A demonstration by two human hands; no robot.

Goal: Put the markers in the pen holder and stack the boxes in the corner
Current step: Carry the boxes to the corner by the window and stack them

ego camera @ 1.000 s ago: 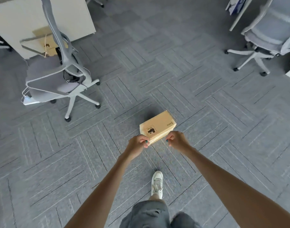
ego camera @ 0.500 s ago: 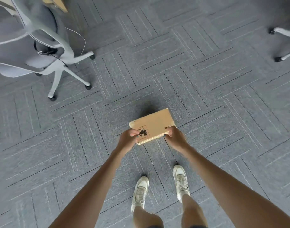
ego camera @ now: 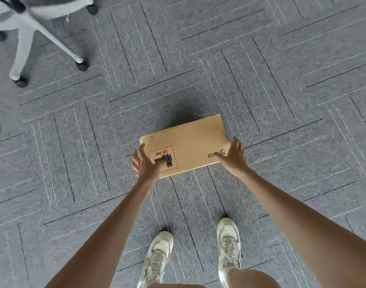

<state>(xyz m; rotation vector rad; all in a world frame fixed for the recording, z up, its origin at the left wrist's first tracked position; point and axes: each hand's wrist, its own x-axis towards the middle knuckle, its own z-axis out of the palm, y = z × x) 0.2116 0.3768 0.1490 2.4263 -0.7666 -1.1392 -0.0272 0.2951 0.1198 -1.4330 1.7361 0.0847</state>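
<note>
A flat brown cardboard box [ego camera: 190, 142] with a red-dashed label and dark printed letters lies on the grey carpet in front of my feet. My left hand [ego camera: 145, 164] hovers over its near left corner with fingers spread, covering part of the label. My right hand [ego camera: 233, 155] is at the near right corner, fingers also spread, one fingertip on the printed letters. Neither hand grips the box. No markers or pen holder are in view.
The white star base and black castors of an office chair [ego camera: 24, 38] stand at the top left. My two pale sneakers [ego camera: 227, 244] stand just behind the box. Grey patterned carpet tiles [ego camera: 282, 90] stretch in every direction.
The box has gone down from my two-handed hold onto the carpet, and both hands have opened. My view has tilted further down; the chair has slid to the top left corner.
</note>
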